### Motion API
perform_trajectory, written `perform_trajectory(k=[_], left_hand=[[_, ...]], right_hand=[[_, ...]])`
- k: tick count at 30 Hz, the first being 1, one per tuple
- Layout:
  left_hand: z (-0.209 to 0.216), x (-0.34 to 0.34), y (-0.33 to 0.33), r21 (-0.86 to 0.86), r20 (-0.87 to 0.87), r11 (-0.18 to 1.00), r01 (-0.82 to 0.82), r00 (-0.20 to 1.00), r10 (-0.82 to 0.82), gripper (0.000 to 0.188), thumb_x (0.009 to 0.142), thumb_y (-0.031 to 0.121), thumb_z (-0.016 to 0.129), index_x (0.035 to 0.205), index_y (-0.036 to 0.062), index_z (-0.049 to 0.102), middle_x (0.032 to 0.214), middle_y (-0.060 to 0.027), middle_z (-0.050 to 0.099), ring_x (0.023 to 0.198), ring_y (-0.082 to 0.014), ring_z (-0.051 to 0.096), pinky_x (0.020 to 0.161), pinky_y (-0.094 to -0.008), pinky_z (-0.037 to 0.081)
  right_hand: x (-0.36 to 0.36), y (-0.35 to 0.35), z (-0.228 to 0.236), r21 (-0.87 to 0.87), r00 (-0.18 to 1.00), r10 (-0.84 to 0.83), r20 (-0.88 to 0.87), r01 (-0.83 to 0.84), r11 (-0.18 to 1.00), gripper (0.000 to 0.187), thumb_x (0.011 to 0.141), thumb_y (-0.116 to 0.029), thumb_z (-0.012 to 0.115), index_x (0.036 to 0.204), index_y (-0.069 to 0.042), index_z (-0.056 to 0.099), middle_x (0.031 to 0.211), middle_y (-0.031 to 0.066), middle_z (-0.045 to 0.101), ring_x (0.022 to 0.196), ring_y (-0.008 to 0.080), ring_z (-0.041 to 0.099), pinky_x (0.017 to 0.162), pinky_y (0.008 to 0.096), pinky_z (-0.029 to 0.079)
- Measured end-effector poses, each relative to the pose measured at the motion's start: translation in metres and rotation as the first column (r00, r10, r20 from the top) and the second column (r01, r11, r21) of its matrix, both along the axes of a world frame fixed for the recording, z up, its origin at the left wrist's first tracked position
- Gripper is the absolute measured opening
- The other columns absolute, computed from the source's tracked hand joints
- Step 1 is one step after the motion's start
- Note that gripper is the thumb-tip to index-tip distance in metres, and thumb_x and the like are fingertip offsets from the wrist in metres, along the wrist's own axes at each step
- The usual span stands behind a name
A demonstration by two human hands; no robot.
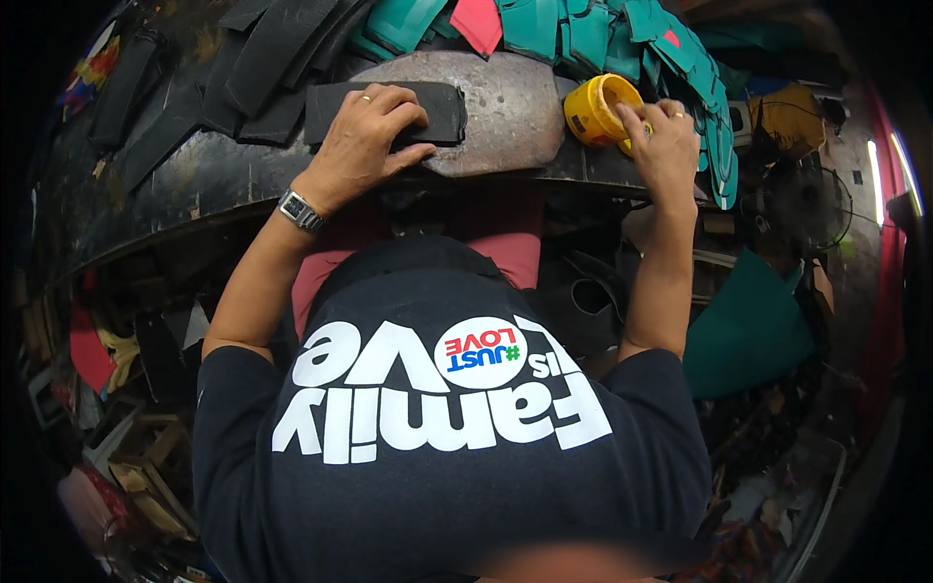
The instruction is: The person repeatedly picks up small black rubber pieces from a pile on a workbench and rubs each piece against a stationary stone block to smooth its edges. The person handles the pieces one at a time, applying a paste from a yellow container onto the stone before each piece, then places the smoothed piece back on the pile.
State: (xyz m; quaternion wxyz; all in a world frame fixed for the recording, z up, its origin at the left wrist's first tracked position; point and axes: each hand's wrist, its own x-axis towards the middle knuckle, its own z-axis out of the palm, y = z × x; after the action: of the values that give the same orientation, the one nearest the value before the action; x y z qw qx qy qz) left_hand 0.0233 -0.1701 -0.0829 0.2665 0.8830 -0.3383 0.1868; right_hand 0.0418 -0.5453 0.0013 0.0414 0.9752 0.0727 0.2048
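My left hand (366, 138), wearing a ring and a wristwatch, presses with bent fingers on a flat black rectangular piece (442, 112). Its thumb reaches along the piece's near edge. Beneath that piece lies a worn grey slab (520, 117) with rounded corners. Just right of the slab, a yellow tub (586, 112) leans toward my right hand (663, 141). The fingers of that hand are pinched together at the tub's mouth. Whatever they hold is hidden in the tub.
Several black strips (277, 68) lie at the far left of the dark table (146, 209). Overlapping green pieces (583, 39) and a red piece (477, 24) line the back, with more green hanging off the right edge. A round fan (802, 204) stands at right; clutter fills the floor.
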Motion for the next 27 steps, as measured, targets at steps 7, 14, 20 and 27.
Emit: perform_trajectory(k=[7,14,20,27], left_hand=[[-0.021,-0.005,-0.007,0.018,0.031,0.996,-0.088,0.996,0.088,0.051,0.086,0.043,0.077,0.131,0.0209,0.069,0.114,-0.0029,0.062,0.113,-0.0232,0.056,0.102,-0.0390,0.038],[-0.028,-0.006,-0.010,-0.063,0.134,0.991,-0.117,0.983,0.125,0.041,0.085,0.045,0.077,0.119,0.0223,0.073,0.110,-0.0017,0.063,0.107,-0.0225,0.057,0.099,-0.0404,0.038],[-0.029,-0.004,-0.011,-0.061,0.135,0.990,-0.129,0.981,0.136,0.041,0.084,0.044,0.077,0.117,0.0209,0.073,0.110,-0.0019,0.063,0.108,-0.0228,0.057,0.099,-0.0403,0.039],[-0.028,-0.005,-0.011,-0.087,0.103,0.987,-0.134,0.984,0.142,0.036,0.086,0.041,0.077,0.116,0.0203,0.075,0.110,-0.0019,0.064,0.108,-0.0225,0.057,0.098,-0.0402,0.039]], right_hand=[[-0.033,0.065,-0.026,0.509,0.913,0.396,-0.093,-0.299,0.807,0.029,0.092,-0.035,0.074,0.093,-0.006,0.080,0.106,0.0144,0.067,0.103,0.0319,0.061,0.091,0.0423,0.048],[-0.005,0.127,-0.088,0.522,0.850,0.525,0.031,-0.462,0.717,0.033,0.097,-0.039,0.065,0.123,-0.022,0.075,0.146,0.0183,0.055,0.139,0.0418,0.040,0.115,0.0519,0.030],[0.006,0.133,-0.106,0.412,0.887,0.461,-0.028,-0.410,0.814,0.036,0.100,-0.044,0.061,0.127,-0.024,0.074,0.151,0.0173,0.051,0.146,0.0434,0.032,0.116,0.0617,0.023],[-0.013,0.117,-0.104,0.531,0.826,0.564,-0.003,-0.477,0.700,0.033,0.097,-0.043,0.066,0.123,-0.026,0.077,0.148,0.0125,0.055,0.144,0.0416,0.035,0.116,0.0645,0.022]])
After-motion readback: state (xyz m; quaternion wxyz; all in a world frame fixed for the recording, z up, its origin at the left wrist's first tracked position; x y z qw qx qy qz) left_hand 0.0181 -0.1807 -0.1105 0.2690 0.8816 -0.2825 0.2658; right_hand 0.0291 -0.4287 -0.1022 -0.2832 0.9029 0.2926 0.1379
